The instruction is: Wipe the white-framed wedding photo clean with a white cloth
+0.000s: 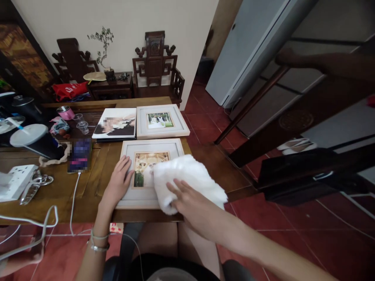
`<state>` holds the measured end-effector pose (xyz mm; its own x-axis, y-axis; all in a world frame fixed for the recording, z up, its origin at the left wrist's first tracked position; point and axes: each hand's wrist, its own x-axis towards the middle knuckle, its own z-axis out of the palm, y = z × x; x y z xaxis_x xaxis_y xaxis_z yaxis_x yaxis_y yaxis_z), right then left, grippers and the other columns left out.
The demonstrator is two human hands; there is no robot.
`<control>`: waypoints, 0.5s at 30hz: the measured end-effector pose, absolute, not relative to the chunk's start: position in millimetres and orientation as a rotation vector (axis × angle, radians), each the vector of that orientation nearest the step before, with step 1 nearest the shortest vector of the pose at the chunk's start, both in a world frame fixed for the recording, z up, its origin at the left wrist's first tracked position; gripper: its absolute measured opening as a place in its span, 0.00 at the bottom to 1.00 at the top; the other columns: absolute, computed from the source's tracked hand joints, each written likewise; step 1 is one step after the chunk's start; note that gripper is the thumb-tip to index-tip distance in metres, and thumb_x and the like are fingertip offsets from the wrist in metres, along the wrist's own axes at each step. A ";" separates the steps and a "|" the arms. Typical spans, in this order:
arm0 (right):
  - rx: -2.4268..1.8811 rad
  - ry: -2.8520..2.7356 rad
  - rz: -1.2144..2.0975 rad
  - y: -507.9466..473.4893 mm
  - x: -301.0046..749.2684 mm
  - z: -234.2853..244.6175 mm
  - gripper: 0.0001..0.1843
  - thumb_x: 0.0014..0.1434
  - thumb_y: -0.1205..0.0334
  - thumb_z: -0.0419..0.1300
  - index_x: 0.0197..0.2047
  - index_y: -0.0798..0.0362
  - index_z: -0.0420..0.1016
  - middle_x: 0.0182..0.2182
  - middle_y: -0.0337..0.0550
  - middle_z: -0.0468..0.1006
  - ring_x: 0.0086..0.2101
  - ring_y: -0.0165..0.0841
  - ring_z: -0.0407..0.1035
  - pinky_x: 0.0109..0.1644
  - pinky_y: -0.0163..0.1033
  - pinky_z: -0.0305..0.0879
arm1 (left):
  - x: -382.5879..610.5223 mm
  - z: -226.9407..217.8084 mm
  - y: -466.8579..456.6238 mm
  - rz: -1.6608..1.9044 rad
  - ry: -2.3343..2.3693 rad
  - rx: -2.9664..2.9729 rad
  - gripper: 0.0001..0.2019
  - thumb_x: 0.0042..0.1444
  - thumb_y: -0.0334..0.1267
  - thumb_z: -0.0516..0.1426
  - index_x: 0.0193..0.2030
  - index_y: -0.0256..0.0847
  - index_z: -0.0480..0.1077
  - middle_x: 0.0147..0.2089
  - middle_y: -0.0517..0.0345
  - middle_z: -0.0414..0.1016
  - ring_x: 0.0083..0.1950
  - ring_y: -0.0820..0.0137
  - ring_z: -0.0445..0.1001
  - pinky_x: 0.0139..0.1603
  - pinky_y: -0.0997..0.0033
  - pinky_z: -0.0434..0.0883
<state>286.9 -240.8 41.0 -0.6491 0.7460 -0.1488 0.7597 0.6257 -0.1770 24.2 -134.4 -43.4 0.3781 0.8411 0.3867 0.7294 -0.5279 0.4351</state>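
A picture frame (158,144) with a pale wooden edge and a photo in its middle lies flat near the table's front edge. My left hand (118,177) rests on its left side, fingers stretched out and slightly apart, thumb over the inner border. Over the right part of the frame lies a fluffy white cloth (190,175), bunched under my right hand (187,199). My right fingers are bent into the cloth and press it down. The cloth hides the frame's right side and part of the photo, and hangs past the table's right edge.
Behind lie a second picture frame (183,121) and a photo album (113,132). Left are a phone (79,156) on a white cable, a lidded cup (35,142), clear plastic cups (83,127) and a power strip (17,181). A wooden chair (249,132) stands right.
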 end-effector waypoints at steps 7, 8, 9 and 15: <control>1.494 2.758 -0.264 -230.8 264.8 40.6 0.22 0.53 0.77 0.54 0.48 0.57 0.78 0.62 0.59 0.63 0.63 0.51 0.53 0.66 0.57 0.48 | 24.1 -50.5 -133.1 0.865 1.388 2.450 0.21 0.65 0.41 0.49 0.62 0.34 0.64 0.65 0.41 0.64 0.70 0.58 0.55 0.68 0.49 0.58; 1.571 2.738 -0.172 -216.9 262.5 32.4 0.22 0.53 0.77 0.54 0.48 0.57 0.78 0.63 0.59 0.62 0.64 0.53 0.52 0.66 0.59 0.45 | 24.0 -50.0 -133.4 0.858 1.387 2.448 0.21 0.65 0.41 0.49 0.62 0.35 0.64 0.65 0.41 0.64 0.70 0.58 0.55 0.68 0.48 0.58; 1.647 2.709 -0.081 -200.7 261.2 24.8 0.21 0.53 0.76 0.55 0.49 0.57 0.78 0.64 0.59 0.61 0.64 0.54 0.51 0.66 0.60 0.43 | 24.0 -49.1 -133.9 0.852 1.387 2.445 0.21 0.65 0.41 0.49 0.62 0.35 0.64 0.65 0.41 0.64 0.70 0.57 0.55 0.68 0.48 0.58; 1.825 2.568 0.259 -117.0 265.2 9.6 0.19 0.60 0.75 0.51 0.50 0.62 0.77 0.66 0.62 0.55 0.63 0.59 0.50 0.64 0.61 0.47 | 23.9 -41.9 -137.5 0.834 1.376 2.426 0.21 0.66 0.40 0.48 0.62 0.33 0.64 0.65 0.39 0.63 0.70 0.57 0.55 0.69 0.49 0.57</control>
<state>265.2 -117.0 9.6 -0.3332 0.9364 0.1104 0.9395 0.3199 0.1221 23.9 -137.5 -41.9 0.3972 0.8429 0.3631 0.7122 -0.5326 0.4573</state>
